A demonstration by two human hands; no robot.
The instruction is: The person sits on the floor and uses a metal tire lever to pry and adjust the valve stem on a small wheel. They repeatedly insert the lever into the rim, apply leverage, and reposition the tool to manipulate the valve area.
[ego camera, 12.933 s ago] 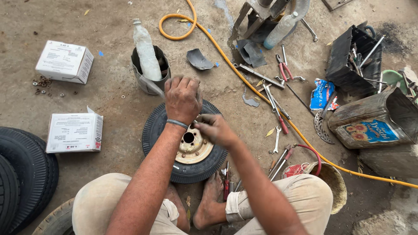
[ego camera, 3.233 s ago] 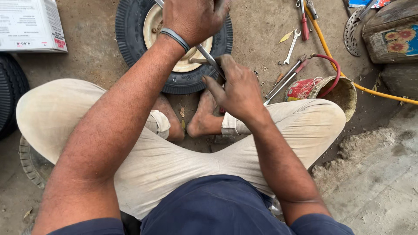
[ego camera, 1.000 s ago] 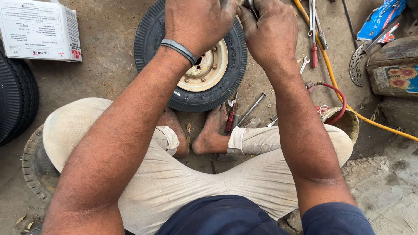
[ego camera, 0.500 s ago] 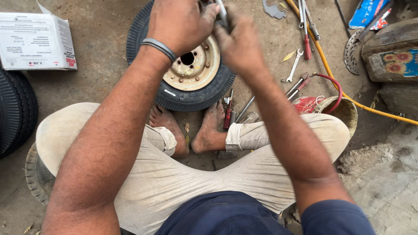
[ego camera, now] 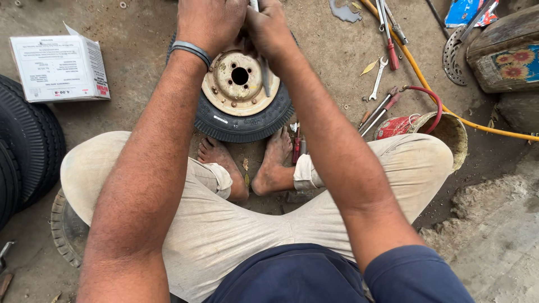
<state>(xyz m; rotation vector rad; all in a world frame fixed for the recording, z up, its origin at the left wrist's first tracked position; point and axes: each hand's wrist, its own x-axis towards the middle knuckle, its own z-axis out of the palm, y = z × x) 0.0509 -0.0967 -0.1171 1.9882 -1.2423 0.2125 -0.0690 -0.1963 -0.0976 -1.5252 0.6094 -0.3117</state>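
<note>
While both fists clench a thin metal rod [ego camera: 265,73], the ribbed rubber tyre [ego camera: 247,120] lies flat

A white cardboard box [ego camera: 60,68] with a printed label lies at ten o'clock. At one o'clock, a blue packet [ego camera: 465,12] and a flower-printed tin [ego camera: 503,51]

**A roadside tyre repair workshop, worked from the ground**

This is an informal repair workshop with a bare, dusty concrete floor [ego camera: 140,50] in place of a bench. A small wheel [ego camera: 242,92] with a rusty cream rim lies flat between the seated person's bare feet. Black tyres [ego camera: 25,151] are stacked at the left edge, beside a white cardboard box [ego camera: 59,68]. Hand tools lie loose on the ground: a spanner [ego camera: 379,78], red-handled screwdrivers [ego camera: 387,42], and a yellow hose [ego camera: 432,95] running past a worn, painted tin [ego camera: 502,53] and an old bucket [ego camera: 446,132].
</note>
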